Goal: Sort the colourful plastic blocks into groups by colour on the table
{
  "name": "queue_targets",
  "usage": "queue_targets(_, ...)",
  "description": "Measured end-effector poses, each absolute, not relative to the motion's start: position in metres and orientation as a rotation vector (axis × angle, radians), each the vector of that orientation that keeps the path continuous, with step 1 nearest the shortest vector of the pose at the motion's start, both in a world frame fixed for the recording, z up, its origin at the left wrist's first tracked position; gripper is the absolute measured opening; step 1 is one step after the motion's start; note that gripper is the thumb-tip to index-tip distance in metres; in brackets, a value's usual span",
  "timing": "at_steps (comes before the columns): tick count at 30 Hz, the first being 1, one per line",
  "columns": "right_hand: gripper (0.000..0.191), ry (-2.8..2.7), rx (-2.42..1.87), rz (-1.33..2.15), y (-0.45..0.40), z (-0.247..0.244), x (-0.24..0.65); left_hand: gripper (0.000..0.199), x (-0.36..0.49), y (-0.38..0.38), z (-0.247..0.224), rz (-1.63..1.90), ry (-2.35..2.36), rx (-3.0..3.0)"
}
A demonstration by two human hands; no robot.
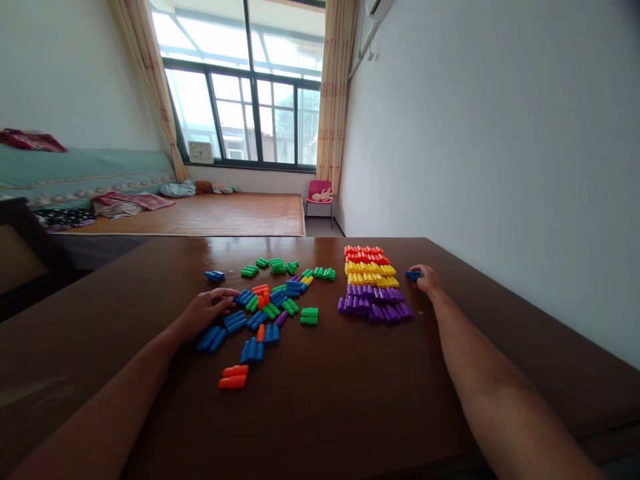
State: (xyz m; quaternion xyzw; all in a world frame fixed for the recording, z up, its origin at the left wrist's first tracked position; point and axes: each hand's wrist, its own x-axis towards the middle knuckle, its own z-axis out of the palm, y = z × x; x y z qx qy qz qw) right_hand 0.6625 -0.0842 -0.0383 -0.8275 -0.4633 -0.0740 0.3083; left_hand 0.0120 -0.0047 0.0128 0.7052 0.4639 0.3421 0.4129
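Note:
On the right side of the table, my right hand (427,277) pinches a small blue plastic toy block (413,275) just above or on the tabletop. My left hand (214,307) has its thumb and fingertips closed at the edge of another blue toy block (243,298), by the mixed pile. Around it lie blue blocks (235,322), green blocks (271,310) and orange blocks (261,290). Between my hands, rows of red blocks (364,256), yellow blocks (371,269) and purple blocks (375,308) are stacked by colour, to the left of my right hand.
The brown table (345,400) reaches toward a bed (240,210) with a mat. Green blocks (277,265) lie behind the pile, and a pair of orange blocks (233,377) lies nearer me. A pink chair (320,189) stands beyond, by the white wall (490,133).

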Motion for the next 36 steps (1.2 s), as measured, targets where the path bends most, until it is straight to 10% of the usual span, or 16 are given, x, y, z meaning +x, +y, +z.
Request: queue_targets(36, 0.039, -1.365, -2.109, -0.291, -0.100, -0.049, 0.683, 0.047, 0.013, -0.005, 0.007, 0.884, 1.153, 1.829)
